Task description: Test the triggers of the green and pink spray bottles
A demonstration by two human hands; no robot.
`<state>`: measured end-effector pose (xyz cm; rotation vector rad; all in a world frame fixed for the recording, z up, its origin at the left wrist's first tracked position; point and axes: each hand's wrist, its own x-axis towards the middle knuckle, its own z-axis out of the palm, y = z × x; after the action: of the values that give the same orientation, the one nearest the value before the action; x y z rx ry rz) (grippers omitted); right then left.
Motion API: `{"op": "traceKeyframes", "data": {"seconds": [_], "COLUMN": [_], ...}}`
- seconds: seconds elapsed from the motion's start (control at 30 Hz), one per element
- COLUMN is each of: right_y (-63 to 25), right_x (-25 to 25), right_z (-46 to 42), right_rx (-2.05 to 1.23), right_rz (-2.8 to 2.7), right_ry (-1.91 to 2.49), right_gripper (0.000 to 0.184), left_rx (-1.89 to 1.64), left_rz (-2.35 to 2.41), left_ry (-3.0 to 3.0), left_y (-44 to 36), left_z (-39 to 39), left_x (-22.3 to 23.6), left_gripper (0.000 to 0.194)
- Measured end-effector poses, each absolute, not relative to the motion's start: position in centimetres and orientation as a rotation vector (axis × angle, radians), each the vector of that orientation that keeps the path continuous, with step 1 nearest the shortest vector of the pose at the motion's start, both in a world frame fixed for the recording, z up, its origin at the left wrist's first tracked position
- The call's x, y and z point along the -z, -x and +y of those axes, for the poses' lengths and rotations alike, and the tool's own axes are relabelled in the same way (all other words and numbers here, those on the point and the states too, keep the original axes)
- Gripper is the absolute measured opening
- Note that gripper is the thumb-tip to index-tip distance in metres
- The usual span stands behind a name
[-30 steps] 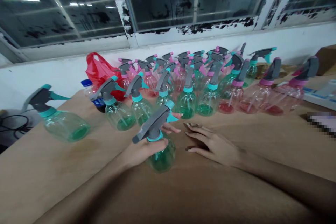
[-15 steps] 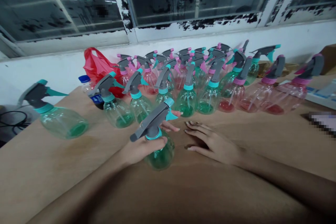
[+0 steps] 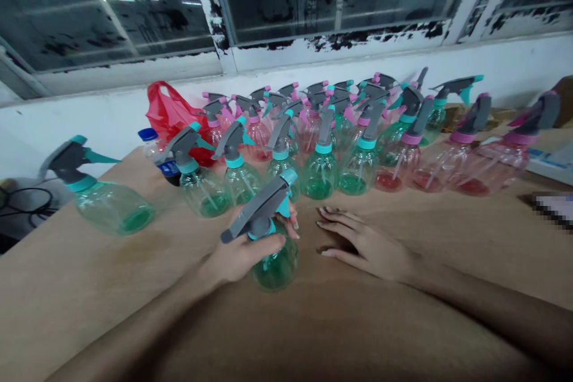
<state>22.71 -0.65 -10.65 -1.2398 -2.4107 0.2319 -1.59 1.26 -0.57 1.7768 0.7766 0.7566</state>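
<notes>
My left hand [image 3: 239, 253] is wrapped round the neck of a green spray bottle [image 3: 274, 259] with a grey and teal trigger head, which stands upright on the brown table [image 3: 313, 322] in front of me. Its fingers curl in behind the trigger. My right hand [image 3: 362, 242] rests flat on the table just to the right of that bottle, fingers stretched out and holding nothing.
Several green and pink spray bottles [image 3: 322, 170] stand in rows behind the hands. One more green bottle [image 3: 105, 206] stands apart at the left. A red plastic bag [image 3: 168, 110] and a blue-capped bottle [image 3: 154, 149] sit by the white wall. Black cables [image 3: 24, 200] lie far left.
My left hand's fingers, stretched out past the bottle before, have curled in round its neck. The right hand has stayed where it was.
</notes>
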Motion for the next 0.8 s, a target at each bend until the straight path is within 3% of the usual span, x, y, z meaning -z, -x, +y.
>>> {"op": "traceKeyframes", "data": {"seconds": [0.2, 0.4, 0.8], "right_y": [-22.76, -22.67, -22.74], "right_x": [10.77, 10.61, 10.62], "right_z": [-0.54, -0.62, -0.55], "right_rx": [-0.215, -0.231, -0.233], "right_rz": [-2.418, -2.41, -2.424], "right_ry": [1.233, 1.241, 1.245], "right_gripper": [0.054, 0.054, 0.054], "left_rx": [-0.72, -0.526, -0.597], "left_rz": [0.857, 1.052, 1.024], "left_ry": [-1.905, -2.017, -2.064], "left_y": [1.92, 2.13, 1.76], "left_z": [0.62, 1.29, 1.05], "left_x": [0.58, 1.02, 0.96], "left_gripper": [0.021, 0.028, 0.03]}}
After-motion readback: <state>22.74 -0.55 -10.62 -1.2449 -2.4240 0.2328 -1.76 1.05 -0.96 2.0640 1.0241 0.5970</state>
